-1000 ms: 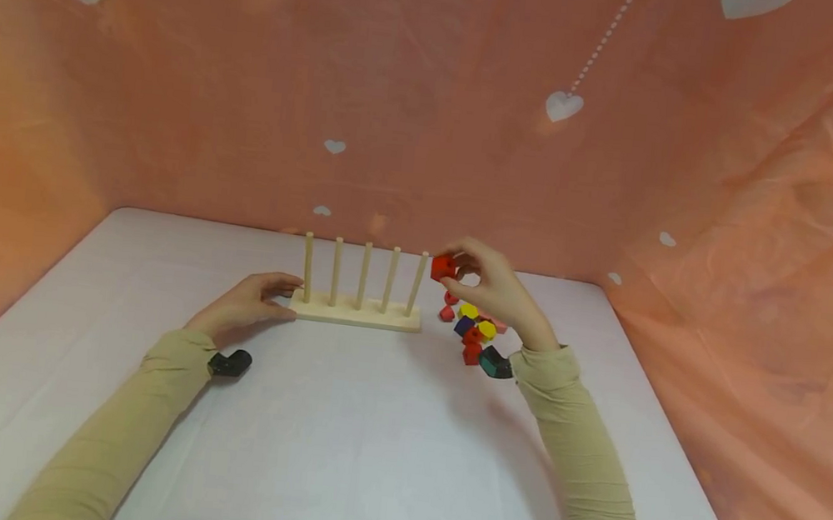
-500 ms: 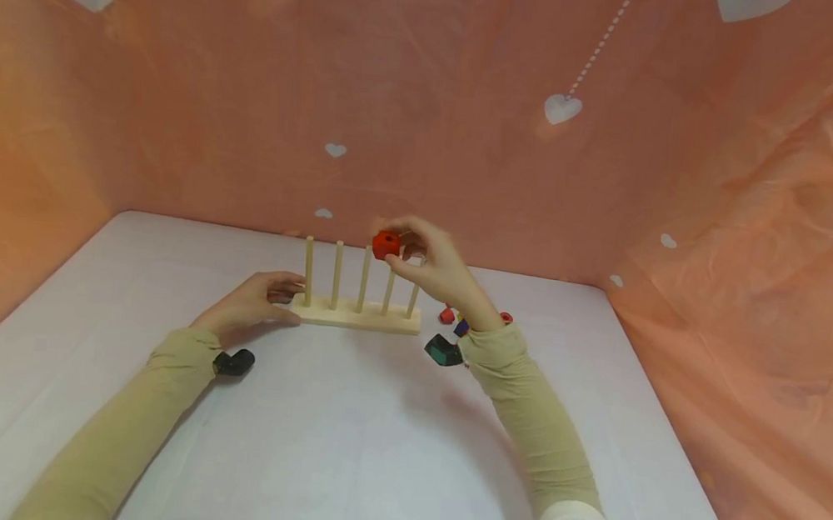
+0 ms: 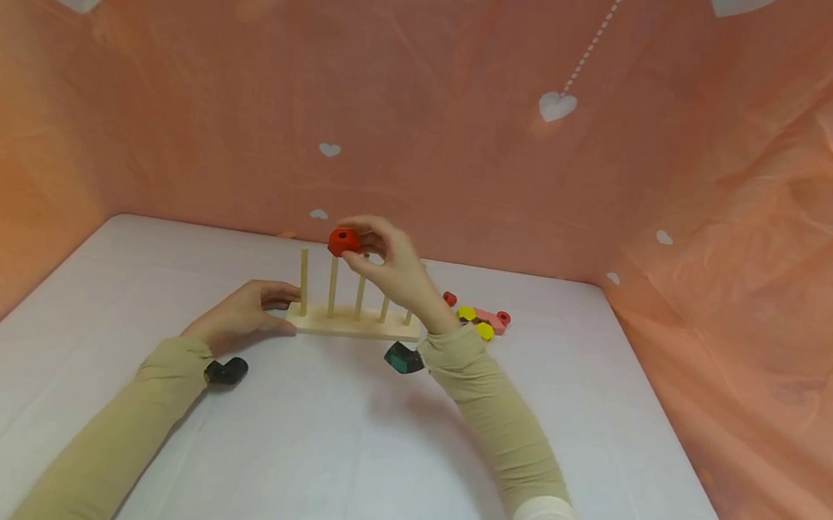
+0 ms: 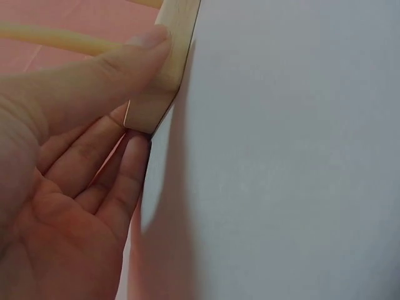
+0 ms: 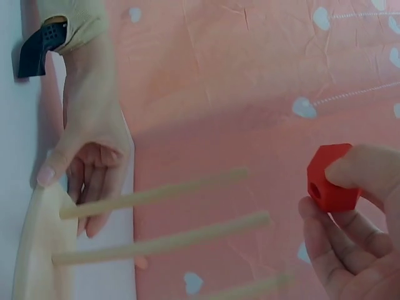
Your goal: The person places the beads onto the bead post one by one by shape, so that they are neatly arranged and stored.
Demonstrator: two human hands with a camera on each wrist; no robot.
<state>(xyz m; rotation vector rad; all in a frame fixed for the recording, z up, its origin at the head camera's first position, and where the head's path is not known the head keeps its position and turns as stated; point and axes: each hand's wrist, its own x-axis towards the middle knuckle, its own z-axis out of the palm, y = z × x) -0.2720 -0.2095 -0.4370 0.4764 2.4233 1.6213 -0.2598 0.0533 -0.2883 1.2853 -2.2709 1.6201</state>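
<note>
A light wooden peg stand (image 3: 350,326) with several upright pegs stands on the table. My left hand (image 3: 246,310) grips its left end, thumb (image 4: 147,47) on the near side of the base and fingers behind. My right hand (image 3: 397,266) pinches a faceted red bead (image 3: 343,242) between thumb and fingers. In the head view the bead overlaps the top of the second peg from the left. In the right wrist view, the red bead (image 5: 331,178) is apart from the peg tips, with a hole showing in its lower side. My right hand and forearm partly hide the right-hand pegs.
Right of the stand lie loose pieces: yellow beads (image 3: 466,313), small red beads (image 3: 450,298) and a pink block (image 3: 489,320). My right forearm partly covers this group. A pink curtain (image 3: 429,127) with hearts hangs behind the white table (image 3: 338,453).
My right hand has carried the red bead leftward from beside the right end of the stand to near the second peg. My left hand keeps its hold on the stand.
</note>
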